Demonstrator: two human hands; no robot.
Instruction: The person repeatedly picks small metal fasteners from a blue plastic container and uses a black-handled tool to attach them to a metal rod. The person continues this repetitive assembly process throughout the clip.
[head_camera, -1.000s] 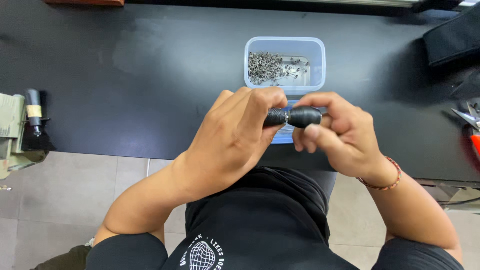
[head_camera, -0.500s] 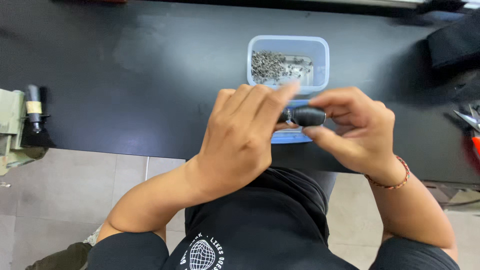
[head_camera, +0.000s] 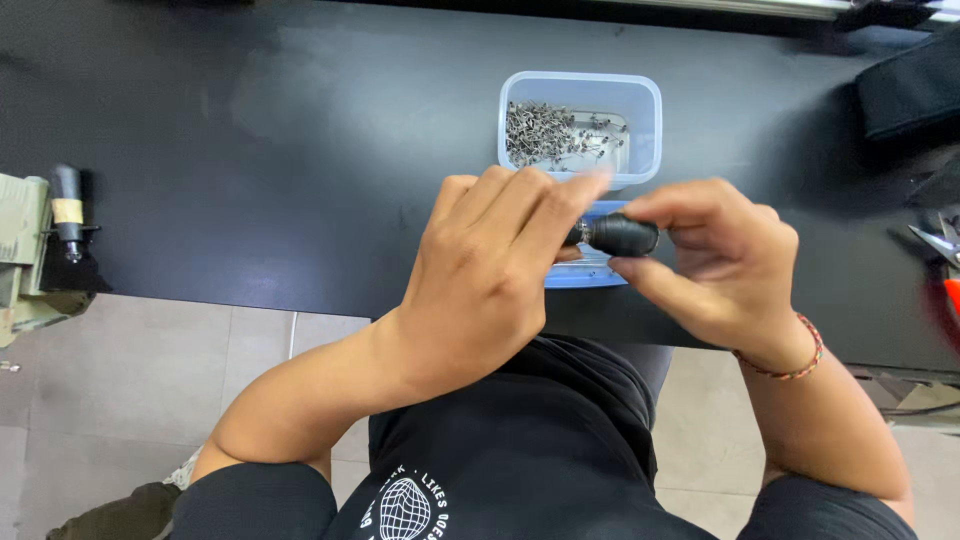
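Observation:
My right hand (head_camera: 715, 262) pinches a short black cylindrical part (head_camera: 622, 235) between thumb and fingers, above the front edge of the black table (head_camera: 250, 130). My left hand (head_camera: 490, 275) is on the left end of the same part, its fingers blurred and spread over a small metal piece where the part ends. Just beyond the hands stands a clear plastic tub (head_camera: 640, 100) holding several small metal screws (head_camera: 545, 130). A blue lid (head_camera: 590, 270) lies under the hands, mostly hidden.
A dark tool with a tan band (head_camera: 66, 210) sits on a greenish fixture (head_camera: 22, 255) at the table's left end. A black pouch (head_camera: 910, 85) lies at the far right, and metal pliers with a red handle (head_camera: 945, 265) at the right edge.
The left hand's fingers have opened out from a closed grip and shifted along the part's left end. The right hand has kept its hold and moved slightly right.

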